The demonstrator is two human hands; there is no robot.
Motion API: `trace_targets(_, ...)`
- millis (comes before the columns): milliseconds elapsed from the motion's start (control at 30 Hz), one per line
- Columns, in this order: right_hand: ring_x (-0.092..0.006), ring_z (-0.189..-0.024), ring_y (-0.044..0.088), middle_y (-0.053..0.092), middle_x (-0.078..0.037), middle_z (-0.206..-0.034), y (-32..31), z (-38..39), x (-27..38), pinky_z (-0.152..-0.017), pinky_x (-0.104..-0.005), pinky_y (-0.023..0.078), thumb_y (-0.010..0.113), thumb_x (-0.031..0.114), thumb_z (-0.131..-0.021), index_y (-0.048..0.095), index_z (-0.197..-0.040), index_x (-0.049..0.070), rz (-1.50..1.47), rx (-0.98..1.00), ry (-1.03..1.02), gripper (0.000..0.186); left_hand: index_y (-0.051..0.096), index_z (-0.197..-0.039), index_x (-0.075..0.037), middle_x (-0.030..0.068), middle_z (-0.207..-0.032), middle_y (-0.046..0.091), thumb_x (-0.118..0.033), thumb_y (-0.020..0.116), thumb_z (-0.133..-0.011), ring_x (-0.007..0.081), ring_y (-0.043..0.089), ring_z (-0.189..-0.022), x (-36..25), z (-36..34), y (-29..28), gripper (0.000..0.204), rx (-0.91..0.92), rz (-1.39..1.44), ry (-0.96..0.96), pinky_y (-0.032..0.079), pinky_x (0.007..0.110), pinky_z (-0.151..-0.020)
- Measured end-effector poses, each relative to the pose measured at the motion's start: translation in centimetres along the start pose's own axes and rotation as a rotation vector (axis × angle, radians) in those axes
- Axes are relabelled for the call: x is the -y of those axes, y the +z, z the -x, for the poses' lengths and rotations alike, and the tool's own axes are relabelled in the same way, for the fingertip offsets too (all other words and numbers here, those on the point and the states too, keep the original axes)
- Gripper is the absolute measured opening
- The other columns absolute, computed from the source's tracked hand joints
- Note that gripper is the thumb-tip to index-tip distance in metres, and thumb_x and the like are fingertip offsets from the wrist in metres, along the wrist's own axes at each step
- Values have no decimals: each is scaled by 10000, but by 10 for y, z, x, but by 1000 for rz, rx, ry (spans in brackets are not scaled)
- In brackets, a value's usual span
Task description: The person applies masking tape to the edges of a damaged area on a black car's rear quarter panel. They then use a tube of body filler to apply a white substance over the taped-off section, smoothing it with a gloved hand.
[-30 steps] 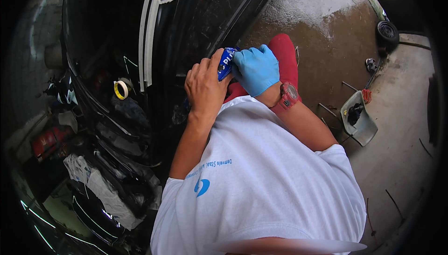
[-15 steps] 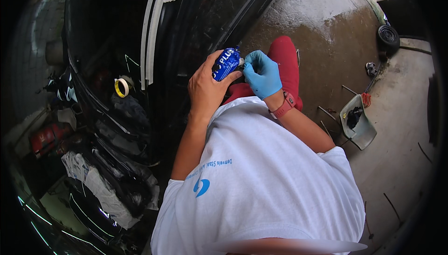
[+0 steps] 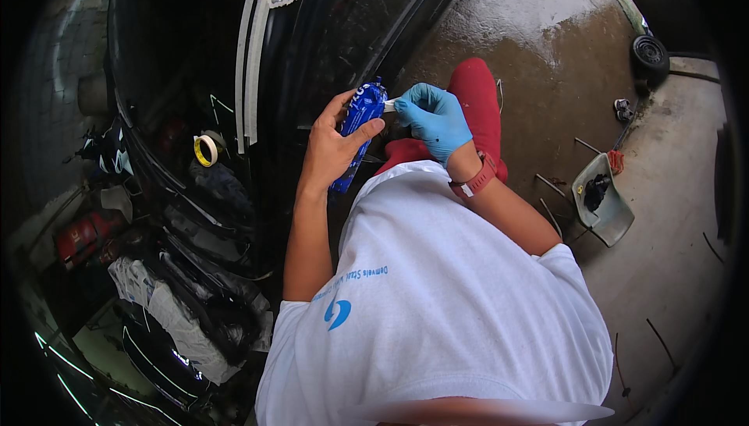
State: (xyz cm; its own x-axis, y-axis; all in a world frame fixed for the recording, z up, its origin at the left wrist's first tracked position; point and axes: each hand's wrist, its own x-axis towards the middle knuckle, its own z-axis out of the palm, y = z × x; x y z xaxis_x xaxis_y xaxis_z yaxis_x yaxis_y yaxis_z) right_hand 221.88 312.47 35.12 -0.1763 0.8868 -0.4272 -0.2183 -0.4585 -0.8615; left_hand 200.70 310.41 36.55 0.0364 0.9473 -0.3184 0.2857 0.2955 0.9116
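A shiny blue soft packet (image 3: 363, 118) with white lettering is gripped by my bare left hand (image 3: 331, 147), thumb across its face and fingers behind it. The packet stands lengthwise, its lower end showing below the thumb. A small white piece (image 3: 389, 104), thin like a wipe or tissue, sticks out at its right side near the top. My right hand (image 3: 434, 122), in a light blue glove, pinches the outer end of this piece. Some of its fingertips are hidden behind the glove. A red watch (image 3: 477, 178) is on my right wrist.
Beside my left arm is a dark car body with strips of masking tape (image 3: 244, 67). A tape roll (image 3: 205, 150) rests on it. To the right, a pale chair (image 3: 612, 207) lies tipped over, and a wheel (image 3: 650, 53) stands farther off. Part of the floor (image 3: 538, 44) is wet.
The packet has turned more upright and shifted slightly left, showing more of its length. A white piece now shows between the packet and my gloved right hand.
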Motion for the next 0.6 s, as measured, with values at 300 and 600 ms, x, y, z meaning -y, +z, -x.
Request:
trace_targets(300, -44, -731, 600, 694, 19, -812, -30, -8, 7, -655, -224, 480, 752, 158, -1015, 722, -973, 26, 36, -79, -120, 142, 512, -1468, -41, 228, -1034, 729, -630, 687, -965, 150, 669, -691, 35, -1, -46, 794, 423, 789, -124, 548, 248, -643)
trace_targets(600, -64, -740, 616, 760, -10, -873, -157, -36, 40, -664, -226, 449, 829, 127, -944, 796, -999, 50, 123, -536, -436, 100, 575, -1363, 11, 277, -1120, 743, -719, 593, -978, 158, 664, -636, 64, 6, -55, 826, 421, 1198, -106, 498, 246, -581)
